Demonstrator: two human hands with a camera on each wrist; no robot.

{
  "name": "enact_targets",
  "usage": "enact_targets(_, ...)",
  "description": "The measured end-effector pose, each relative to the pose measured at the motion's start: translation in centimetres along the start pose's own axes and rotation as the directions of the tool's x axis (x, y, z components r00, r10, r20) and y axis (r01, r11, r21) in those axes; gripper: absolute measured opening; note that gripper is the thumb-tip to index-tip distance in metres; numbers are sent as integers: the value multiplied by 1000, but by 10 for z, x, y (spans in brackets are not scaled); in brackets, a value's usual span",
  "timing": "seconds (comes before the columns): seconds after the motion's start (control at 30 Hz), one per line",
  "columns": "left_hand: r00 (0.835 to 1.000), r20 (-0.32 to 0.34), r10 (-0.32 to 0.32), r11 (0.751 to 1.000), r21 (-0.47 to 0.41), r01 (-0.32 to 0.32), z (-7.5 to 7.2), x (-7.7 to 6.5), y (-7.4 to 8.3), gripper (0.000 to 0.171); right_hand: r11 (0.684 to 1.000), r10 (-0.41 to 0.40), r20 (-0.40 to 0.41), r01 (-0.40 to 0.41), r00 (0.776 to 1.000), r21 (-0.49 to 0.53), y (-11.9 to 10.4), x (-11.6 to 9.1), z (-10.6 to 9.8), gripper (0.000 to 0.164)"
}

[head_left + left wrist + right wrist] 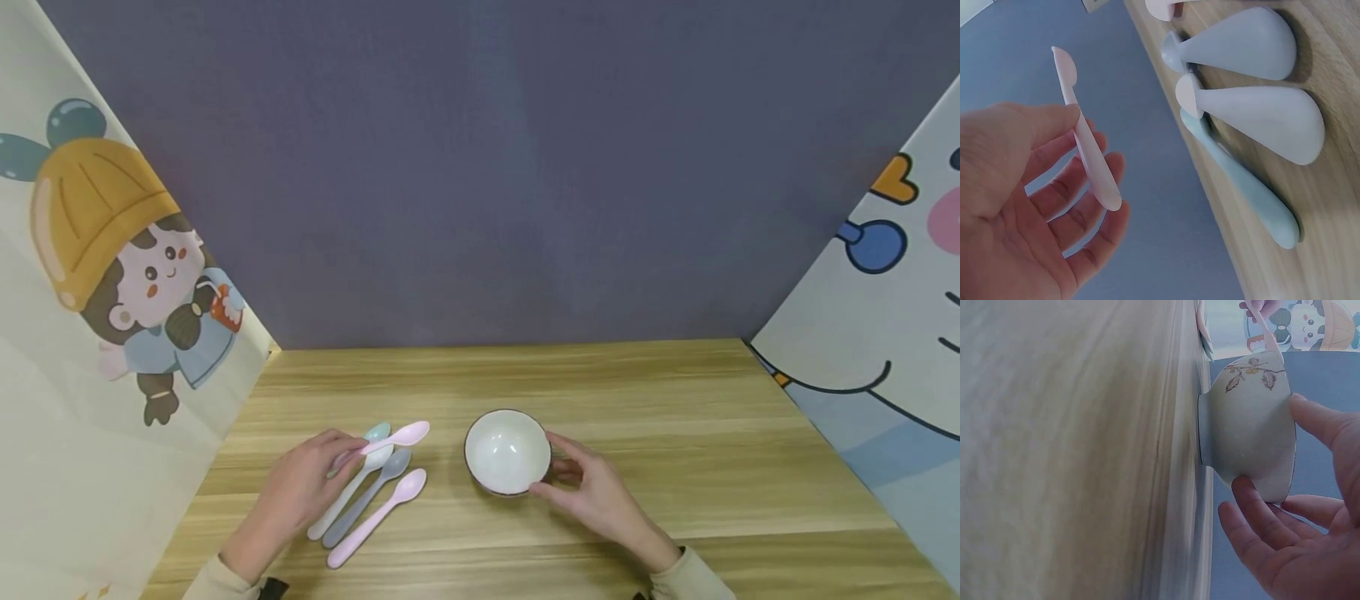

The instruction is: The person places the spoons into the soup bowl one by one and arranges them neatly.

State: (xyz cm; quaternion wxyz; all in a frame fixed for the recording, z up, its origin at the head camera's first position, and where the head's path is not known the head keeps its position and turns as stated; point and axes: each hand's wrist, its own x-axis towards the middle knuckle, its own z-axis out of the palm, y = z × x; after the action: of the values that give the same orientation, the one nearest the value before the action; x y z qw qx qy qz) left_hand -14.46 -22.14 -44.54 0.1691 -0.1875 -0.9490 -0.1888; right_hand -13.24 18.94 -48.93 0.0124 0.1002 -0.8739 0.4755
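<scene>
My left hand [300, 487] pinches a pale pink spoon [409, 433] by its handle, above the other spoons on the left. In the left wrist view, thumb and fingers grip this spoon [1094, 159] mid-handle. Beneath it lie a teal spoon [1254, 194], a white spoon [1266, 119], a grey spoon [365, 502] and a second pink spoon [375, 523], bowls pointing away to the right. A white bowl [507, 452] with a dark rim stands upright at the middle; brown leaves decorate its outside [1250, 419]. My right hand [603, 500] holds its right side, thumb and fingers spread along the rim.
The wooden table [675, 408] runs back to a dark blue-grey wall [510, 183]. Panels with cartoon figures flank it: a child in a yellow hat [105, 217] on the left and a white character [870, 333] on the right.
</scene>
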Motion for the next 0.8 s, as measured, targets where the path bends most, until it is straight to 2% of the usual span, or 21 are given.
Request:
enact_targets(0.37,1000,1,28,1000,5,-28,0,2,10,15,1000,12,0,-12,1000,10,0,0,0,83)
enact_targets(0.8,999,31,15,1000,-5,-15,2,5,20,17,1000,4,-1,-4,1000,-5,-1,0,0,83)
